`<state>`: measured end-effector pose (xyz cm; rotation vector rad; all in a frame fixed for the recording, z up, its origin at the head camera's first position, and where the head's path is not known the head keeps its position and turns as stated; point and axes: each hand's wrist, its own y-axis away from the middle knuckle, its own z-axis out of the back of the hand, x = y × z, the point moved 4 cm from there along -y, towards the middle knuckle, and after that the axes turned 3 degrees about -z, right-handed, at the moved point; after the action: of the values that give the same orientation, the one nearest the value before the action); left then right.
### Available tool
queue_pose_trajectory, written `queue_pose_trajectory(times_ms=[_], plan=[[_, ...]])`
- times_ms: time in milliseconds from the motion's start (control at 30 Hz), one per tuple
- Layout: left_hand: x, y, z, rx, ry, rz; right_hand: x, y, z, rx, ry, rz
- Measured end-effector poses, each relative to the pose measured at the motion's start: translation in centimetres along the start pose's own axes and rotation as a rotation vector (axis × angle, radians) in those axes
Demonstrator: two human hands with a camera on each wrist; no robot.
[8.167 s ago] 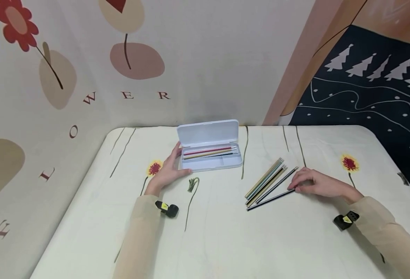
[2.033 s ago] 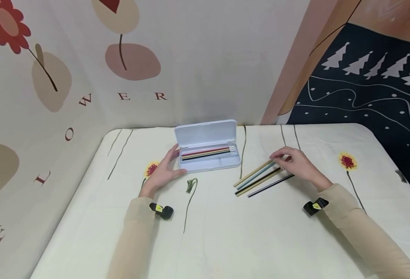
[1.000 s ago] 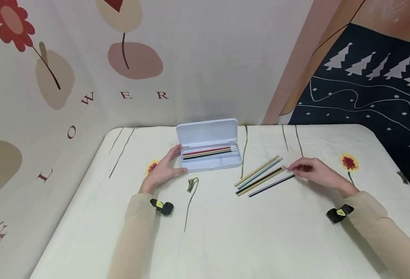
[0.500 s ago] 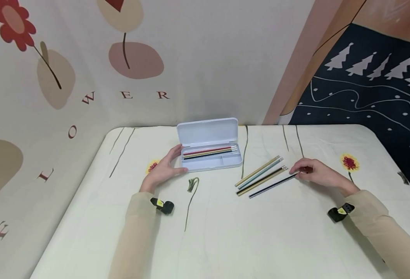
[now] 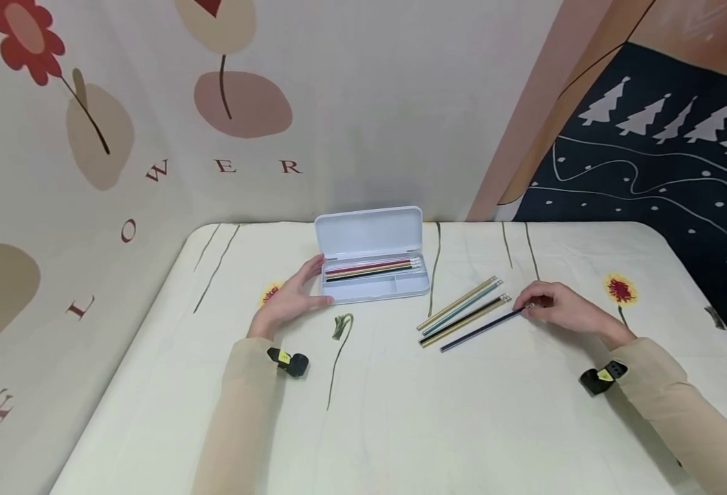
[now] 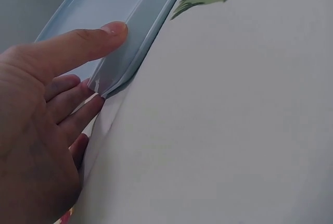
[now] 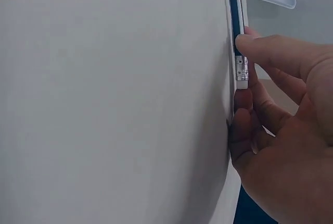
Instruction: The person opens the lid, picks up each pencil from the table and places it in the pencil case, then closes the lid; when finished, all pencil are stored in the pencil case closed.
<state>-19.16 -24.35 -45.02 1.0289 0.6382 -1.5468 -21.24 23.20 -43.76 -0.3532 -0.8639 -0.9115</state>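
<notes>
The left hand (image 5: 291,304) holds the left end of an open white pencil case (image 5: 372,294), thumb on its front rim and fingers round the side. In the left wrist view the thumb lies over the case's edge (image 6: 132,47). Inside the case lie several pencils (image 5: 372,269), red, gold and dark. The right hand (image 5: 555,307) pinches the eraser end of a dark pencil (image 5: 481,331) between thumb and fingers; the right wrist view shows its silver ferrule (image 7: 242,69) and white eraser. Left of it lie a black-and-gold pair of pencils (image 5: 462,322) and, farther back, a gold pencil (image 5: 453,304) and a teal pencil (image 5: 462,308).
A pale tablecloth (image 5: 363,426) printed with flowers and stems covers the table. Behind the case's raised lid (image 5: 370,232) hangs a patterned cloth (image 5: 363,103), with a dark tree-printed cloth (image 5: 666,158) at the right.
Since two seconds ago the right hand has moved from the gold and teal pencils to the dark pencil's end. Eight seconds ago two dark pencils lay there. The left hand stays on the case.
</notes>
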Motion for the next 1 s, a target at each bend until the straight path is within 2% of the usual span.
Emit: queue_pose_trajectory(times_ms=[333, 833, 1000], plan=[[-0.2, 0.0, 0.1, 0.015, 0.0, 0.0, 0.2, -0.2, 0.3, -0.019, -0.025, -0.025], [-0.1, 0.4, -0.3, -0.004, -0.046, 0.009, 0.5, -0.7, 0.2, -0.063, -0.041, 0.029], [-0.1, 0.4, -0.3, -0.006, -0.046, 0.008, 0.9, -1.1, 0.2, -0.078, -0.036, 0.009]])
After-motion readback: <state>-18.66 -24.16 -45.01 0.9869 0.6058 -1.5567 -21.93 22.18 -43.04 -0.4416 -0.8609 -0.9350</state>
